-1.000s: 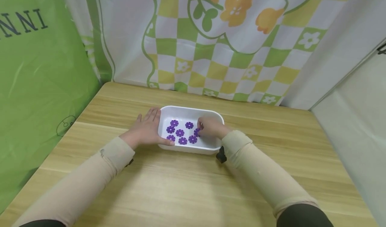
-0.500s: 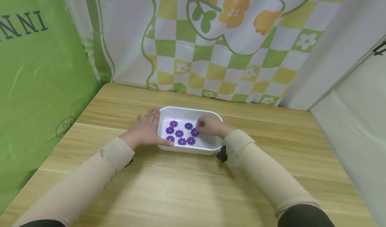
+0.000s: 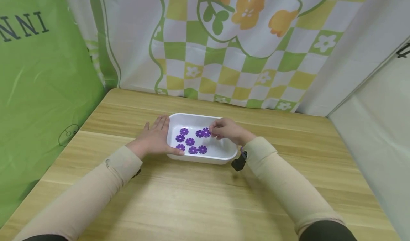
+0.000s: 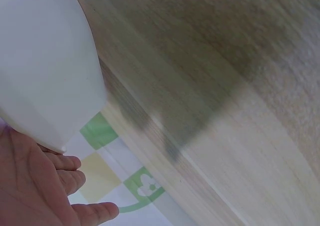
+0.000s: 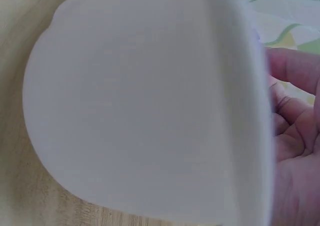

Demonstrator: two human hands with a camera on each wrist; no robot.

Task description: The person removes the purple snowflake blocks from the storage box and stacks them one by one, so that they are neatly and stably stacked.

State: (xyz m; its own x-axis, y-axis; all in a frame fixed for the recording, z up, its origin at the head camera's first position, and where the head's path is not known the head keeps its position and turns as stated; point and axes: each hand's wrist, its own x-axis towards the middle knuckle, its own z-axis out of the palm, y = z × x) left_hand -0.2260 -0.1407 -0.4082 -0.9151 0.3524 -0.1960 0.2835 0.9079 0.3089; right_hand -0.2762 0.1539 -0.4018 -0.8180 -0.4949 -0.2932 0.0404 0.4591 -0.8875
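Purple discs (image 3: 190, 141) total eight: seven in tray (image 3: 224, 149), one in right hand (image 3: 229, 130).

A pale wood-grained table (image 3: 166, 212) spread on every side of the fingers; its rounded far corner lay beyond and to the left of the fingertips of the left hand (image 3: 154, 137). Directly on it stood a white tray (image 3: 221, 150), upright, just right of the left hand's fingers and under those of the right hand (image 3: 230, 130); soft shadows (image 3: 238, 202) crossed the wood on their near side.
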